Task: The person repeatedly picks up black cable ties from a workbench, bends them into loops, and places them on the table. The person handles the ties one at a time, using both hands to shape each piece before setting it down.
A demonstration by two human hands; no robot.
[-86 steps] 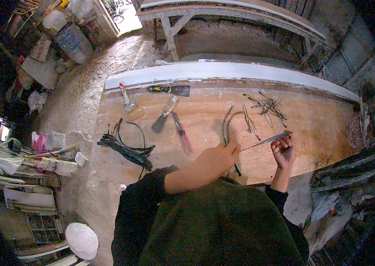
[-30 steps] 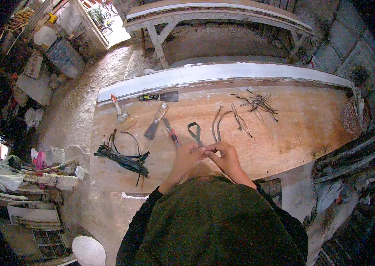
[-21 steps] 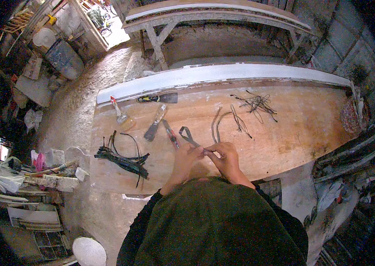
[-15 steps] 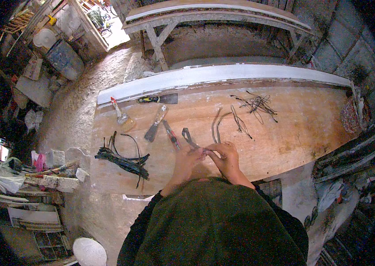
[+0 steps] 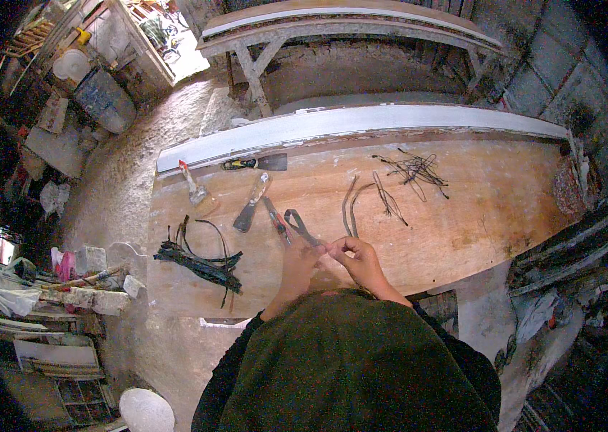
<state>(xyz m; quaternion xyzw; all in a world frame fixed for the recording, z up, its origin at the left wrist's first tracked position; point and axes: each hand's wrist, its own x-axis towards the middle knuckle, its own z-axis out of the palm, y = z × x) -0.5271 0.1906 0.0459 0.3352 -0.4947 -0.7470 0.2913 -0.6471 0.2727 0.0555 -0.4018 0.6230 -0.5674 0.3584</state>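
Observation:
Over the near edge of the wooden board, my left hand is closed on a dark flat strip, whose looped part sticks out beyond the fingers. My right hand pinches at the same strip, its fingertips against those of the left; the pinched part is hidden. Just beyond the right hand lie two more dark strips. A red and black cutter knife rests by my left fingers. Farther left is a bundle of black strips. Thin dark cords lie tangled at the far right, with others nearer.
A scraper, a second scraper and a paintbrush lie on the left of the board. A long white plank runs along its far edge. Behind stands a wooden bench. A round white lid-like thing is at lower left.
The loop of the strip in my left hand has swung slightly left and opened wider. My right fingers have curled in more. The things on the board lie as before.

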